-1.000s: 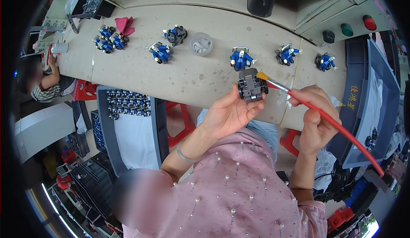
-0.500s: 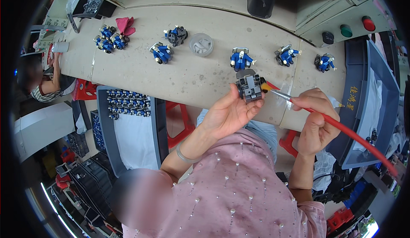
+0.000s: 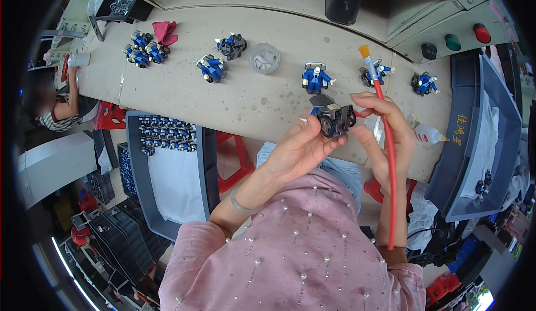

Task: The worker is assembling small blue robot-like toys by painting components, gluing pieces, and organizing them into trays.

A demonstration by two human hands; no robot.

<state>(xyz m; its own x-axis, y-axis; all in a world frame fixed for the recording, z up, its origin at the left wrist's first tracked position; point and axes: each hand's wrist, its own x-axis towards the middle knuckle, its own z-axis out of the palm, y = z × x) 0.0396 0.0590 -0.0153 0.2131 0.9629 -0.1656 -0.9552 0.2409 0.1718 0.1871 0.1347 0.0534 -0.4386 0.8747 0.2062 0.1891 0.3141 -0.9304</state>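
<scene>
Blue toys (image 3: 316, 79) sat across the pale tabletop (image 3: 184, 90). Near its front edge, the left hand (image 3: 297, 150) held a dark toy (image 3: 337, 120); the right hand (image 3: 397, 135) held a red brush (image 3: 390, 157).

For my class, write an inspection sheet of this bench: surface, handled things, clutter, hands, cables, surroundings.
Surface: pale bench, spotted.
Handled things: dark wheeled toy; red-handled brush, bristles away from the toy.
Clutter: blue figures, clear cup, red cloth, white bottle.
Hands: left hand holds the toy; right hand, close to the toy, holds the brush.
Cables: dark cable beside a plastic bag.
Surroundings: gray trays on both sides; another person at far left.
</scene>
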